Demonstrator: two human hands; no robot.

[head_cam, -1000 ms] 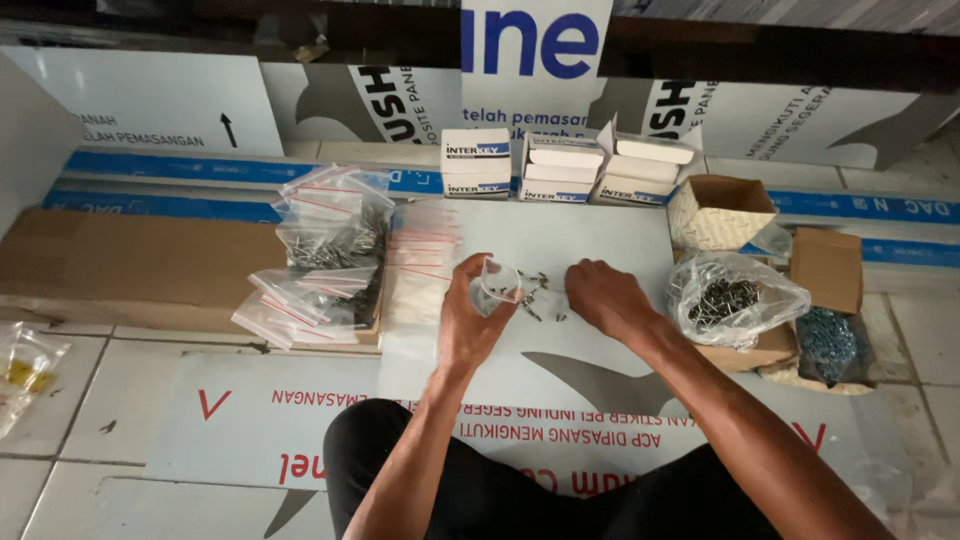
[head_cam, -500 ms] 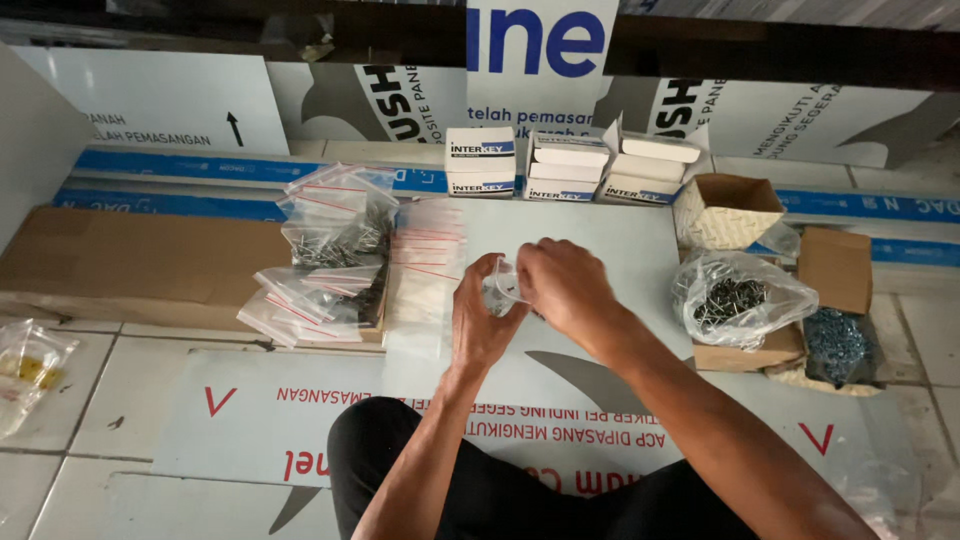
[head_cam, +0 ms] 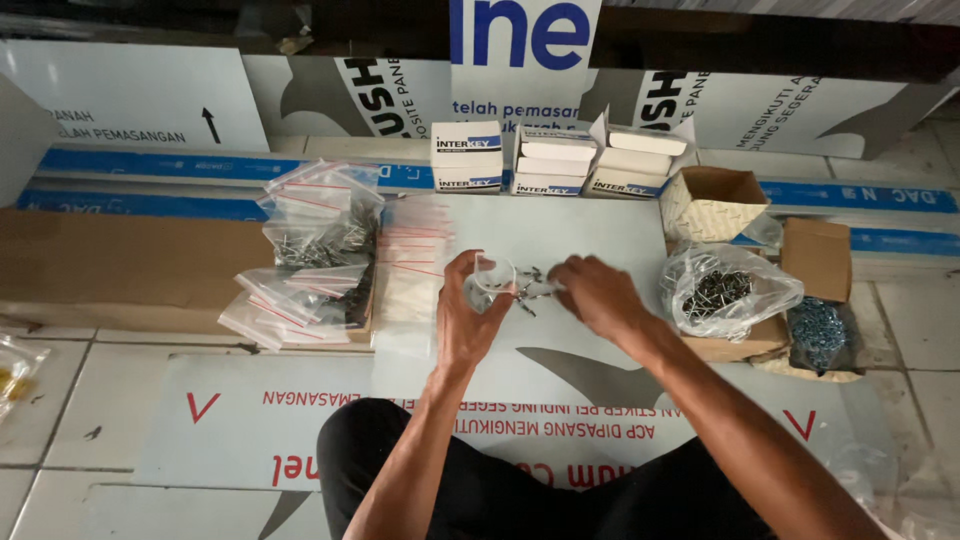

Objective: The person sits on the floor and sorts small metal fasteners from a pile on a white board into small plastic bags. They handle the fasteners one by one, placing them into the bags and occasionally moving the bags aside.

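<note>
Hands meet over the white panel: left hand (head_cam: 470,315) pinches a small clear plastic bag (head_cam: 487,281) open; right hand (head_cam: 592,292) pinches dark screws (head_cam: 530,287) beside it. Bag seems light, limp, slippery; best gripped at its rim. Behind it stand white boxes (head_cam: 552,160).

Soft, even light falls on the pale sheet (head_cam: 560,240); above it the background sinks into deep shadow. Nothing glares. The hands over the sheet are slightly motion-blurred, and straight lines bow outward toward the corners.

White tiled floor (head_cam: 60,420), printed panel (head_cam: 230,420), flat cardboard (head_cam: 120,265)
</note>
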